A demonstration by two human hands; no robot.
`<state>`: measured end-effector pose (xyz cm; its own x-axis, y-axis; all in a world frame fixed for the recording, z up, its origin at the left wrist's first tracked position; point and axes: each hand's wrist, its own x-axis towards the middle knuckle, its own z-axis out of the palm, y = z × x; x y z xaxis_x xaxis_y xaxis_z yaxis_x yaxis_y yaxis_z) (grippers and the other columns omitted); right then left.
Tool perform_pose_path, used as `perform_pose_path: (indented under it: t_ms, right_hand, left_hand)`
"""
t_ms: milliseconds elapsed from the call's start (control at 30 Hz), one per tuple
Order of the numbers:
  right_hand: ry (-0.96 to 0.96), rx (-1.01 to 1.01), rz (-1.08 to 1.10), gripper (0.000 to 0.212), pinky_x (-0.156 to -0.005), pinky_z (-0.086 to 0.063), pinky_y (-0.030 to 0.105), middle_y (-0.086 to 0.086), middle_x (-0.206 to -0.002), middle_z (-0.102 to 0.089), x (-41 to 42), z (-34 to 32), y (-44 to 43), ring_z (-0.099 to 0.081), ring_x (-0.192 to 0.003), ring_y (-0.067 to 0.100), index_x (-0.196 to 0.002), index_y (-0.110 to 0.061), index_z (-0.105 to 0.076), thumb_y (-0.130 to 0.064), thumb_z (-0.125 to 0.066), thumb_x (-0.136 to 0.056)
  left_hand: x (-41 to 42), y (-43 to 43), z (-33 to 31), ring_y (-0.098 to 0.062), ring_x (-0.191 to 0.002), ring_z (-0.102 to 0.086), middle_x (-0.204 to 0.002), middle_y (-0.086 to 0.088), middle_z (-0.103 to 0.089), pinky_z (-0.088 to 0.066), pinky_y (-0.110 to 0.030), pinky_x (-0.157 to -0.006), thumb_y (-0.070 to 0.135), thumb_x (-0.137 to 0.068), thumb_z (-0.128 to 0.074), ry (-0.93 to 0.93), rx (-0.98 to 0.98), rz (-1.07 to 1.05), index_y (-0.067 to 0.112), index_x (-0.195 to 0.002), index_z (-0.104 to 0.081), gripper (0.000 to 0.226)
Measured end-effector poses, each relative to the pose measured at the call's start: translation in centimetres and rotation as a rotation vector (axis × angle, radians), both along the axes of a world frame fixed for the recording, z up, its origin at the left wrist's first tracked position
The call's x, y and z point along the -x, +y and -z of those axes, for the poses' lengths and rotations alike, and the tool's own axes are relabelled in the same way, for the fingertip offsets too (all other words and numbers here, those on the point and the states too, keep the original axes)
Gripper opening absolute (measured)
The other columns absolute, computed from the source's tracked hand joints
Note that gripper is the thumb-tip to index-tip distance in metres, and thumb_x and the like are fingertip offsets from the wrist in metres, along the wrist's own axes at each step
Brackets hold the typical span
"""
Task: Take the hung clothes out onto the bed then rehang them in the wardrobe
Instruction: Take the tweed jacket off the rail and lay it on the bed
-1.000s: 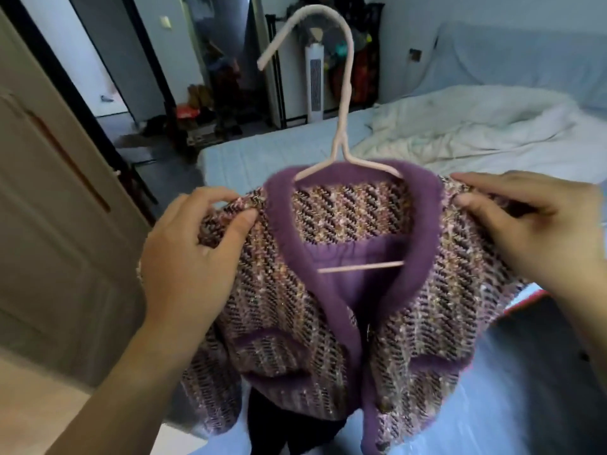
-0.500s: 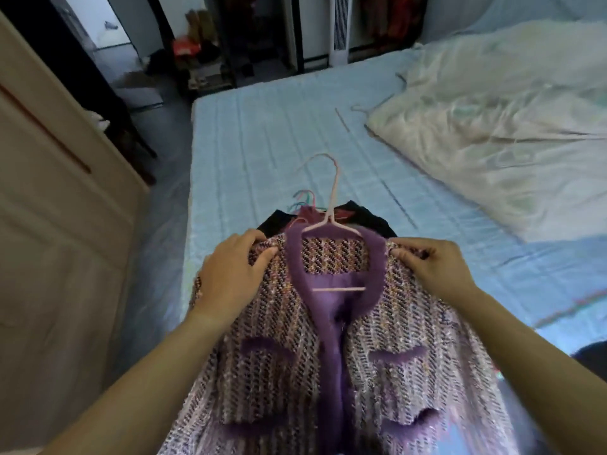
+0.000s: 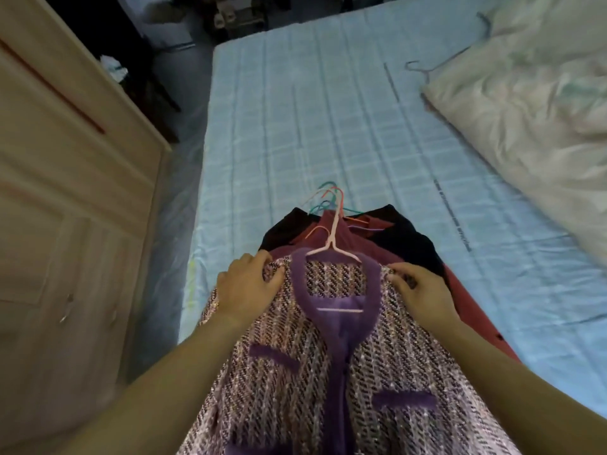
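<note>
- Both forearms reach straight ahead and down, roughly parallel, one either side of the jacket front.
- Left hand (image 3: 244,285): palm down on the left shoulder of the tweed jacket (image 3: 328,372), fingers curled over the shoulder edge, thumb pressed on the front face. It grips the fabric.
- Right hand (image 3: 418,290): mirrored on the right shoulder, fingers bent and bunched at the seam near the collar, holding the fabric there.
- Jacket: coarse woven tweed in pink, purple and dark flecks with a diagonal weave. Fuzzy solid-purple trim runs round the neck and down the front, with matching pocket strips. Lining is smooth purple.
- It lies front-up near the foot of the bed (image 3: 295,126), on top of the pile of other clothes.
- Pink hanger (image 3: 333,244): thin, inside the jacket, crossbar visible in the neck opening, hook pointing away along the bed.
- Underneath: a maroon garment (image 3: 466,297) and a black garment (image 3: 417,244), with teal and orange hanger hooks (image 3: 328,192) fanned out beyond the collar.
- Bed surface: pale blue quilted grid, flat.
- Crumpled cream duvet (image 3: 525,110) on the right, with a grey wire hanger (image 3: 423,68) at its edge.
- Light wood panelled wardrobe (image 3: 65,224) on the left.
</note>
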<state>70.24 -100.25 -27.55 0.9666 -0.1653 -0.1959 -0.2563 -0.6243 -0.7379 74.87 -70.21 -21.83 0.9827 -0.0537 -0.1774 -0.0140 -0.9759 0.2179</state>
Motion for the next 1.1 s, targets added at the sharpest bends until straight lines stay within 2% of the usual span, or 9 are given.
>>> perform_pose_path:
  t_ms: [167, 267, 367, 433, 533, 700, 800, 900, 1100]
  right_hand:
    - [0.172, 0.113, -0.093, 0.024, -0.082, -0.049, 0.035, 0.001, -0.108, -0.066, -2.8, 3.9, 0.2, -0.062, -0.095, 0.022, -0.113, -0.026, -0.062, -0.032, -0.056, -0.091]
    - [0.371, 0.325, -0.237, 0.039, -0.091, -0.044, 0.043, 0.005, -0.126, -0.054, -3.8, 6.4, 1.1, -0.053, -0.111, 0.028, -0.13, -0.025, -0.048, -0.04, -0.043, -0.094]
    - [0.417, 0.478, -0.289, 0.048, -0.096, -0.036, 0.043, 0.003, -0.138, -0.042, -4.1, 7.9, 2.0, -0.044, -0.121, 0.027, -0.137, -0.02, -0.039, -0.043, -0.039, -0.095]
    - [0.361, 0.491, -0.263, 0.048, -0.098, -0.035, 0.044, 0.005, -0.136, -0.045, -4.1, 8.4, 2.4, -0.046, -0.12, 0.028, -0.135, -0.017, -0.044, -0.042, -0.044, -0.094]
    - [0.284, 0.484, -0.222, 0.045, -0.096, -0.039, 0.05, 0.009, -0.129, -0.053, -4.1, 8.5, 2.5, -0.05, -0.115, 0.033, -0.128, -0.013, -0.053, -0.037, -0.056, -0.089]
    - [0.32, 0.487, -0.257, 0.05, -0.104, -0.03, 0.051, 0.005, -0.143, -0.036, -4.0, 7.0, 2.5, -0.036, -0.129, 0.027, -0.138, -0.018, -0.04, -0.043, -0.043, -0.095]
    - [0.328, 0.471, -0.25, 0.05, -0.104, -0.031, 0.052, 0.007, -0.145, -0.033, -3.0, 5.7, 2.3, -0.034, -0.13, 0.029, -0.137, -0.016, -0.04, -0.042, -0.043, -0.095]
    - [0.357, 0.447, -0.267, 0.051, -0.103, -0.032, 0.05, 0.009, -0.146, -0.031, -1.2, 5.0, 1.5, -0.033, -0.13, 0.031, -0.139, -0.017, -0.037, -0.042, -0.042, -0.095]
    - [0.397, 0.423, -0.261, 0.054, -0.104, -0.033, 0.048, 0.009, -0.145, -0.035, -1.9, 6.1, -0.1, -0.036, -0.13, 0.031, -0.145, -0.017, -0.028, -0.041, -0.038, -0.097]
  left_hand:
    - [-2.5, -0.1, 5.7, -0.028, -0.119, -0.048, -0.131, -0.006, -0.047, -0.041, -0.044, -0.096, 0.055, -0.092, -0.036, 0.254, -0.058, 0.032, 0.025, -0.137, -0.039, 0.053]
    - [-2.2, 0.2, 8.6, -0.028, -0.135, -0.032, -0.151, -0.006, -0.03, -0.03, -0.046, -0.109, 0.06, -0.091, -0.029, 0.397, -0.084, 0.063, 0.031, -0.147, -0.021, 0.064]
    - [-1.7, 0.7, 10.3, -0.028, -0.138, -0.027, -0.153, -0.006, -0.028, -0.027, -0.051, -0.109, 0.071, -0.076, -0.006, 0.429, -0.11, 0.066, 0.036, -0.148, -0.015, 0.08]
    - [-1.4, 0.9, 10.4, -0.026, -0.14, -0.022, -0.155, -0.003, -0.022, -0.025, -0.053, -0.11, 0.07, -0.073, 0.0, 0.425, -0.161, 0.082, 0.038, -0.148, -0.012, 0.082]
    - [-0.9, 1.3, 9.6, -0.024, -0.143, -0.013, -0.158, 0.002, -0.012, -0.015, -0.057, -0.111, 0.072, -0.071, -0.002, 0.433, -0.189, 0.073, 0.044, -0.147, -0.009, 0.081]
    - [0.7, 2.1, 8.1, -0.023, -0.144, -0.01, -0.158, 0.002, -0.009, -0.009, -0.059, -0.111, 0.076, -0.071, -0.007, 0.466, -0.185, -0.005, 0.042, -0.147, -0.01, 0.083]
    - [3.1, 2.0, 7.0, -0.025, -0.144, -0.011, -0.158, 0.0, -0.01, -0.011, -0.058, -0.113, 0.071, -0.084, -0.024, 0.464, -0.193, -0.01, 0.04, -0.148, -0.011, 0.072]
    - [5.0, 2.0, 6.5, -0.024, -0.144, -0.013, -0.158, 0.0, -0.015, -0.015, -0.055, -0.113, 0.074, -0.08, -0.018, 0.452, -0.169, 0.016, 0.038, -0.147, -0.016, 0.076]
    - [1.4, 1.5, 7.9, -0.024, -0.141, -0.022, -0.154, -0.003, -0.026, -0.019, -0.043, -0.112, 0.062, -0.089, -0.03, 0.283, -0.076, 0.131, 0.031, -0.145, -0.031, 0.064]
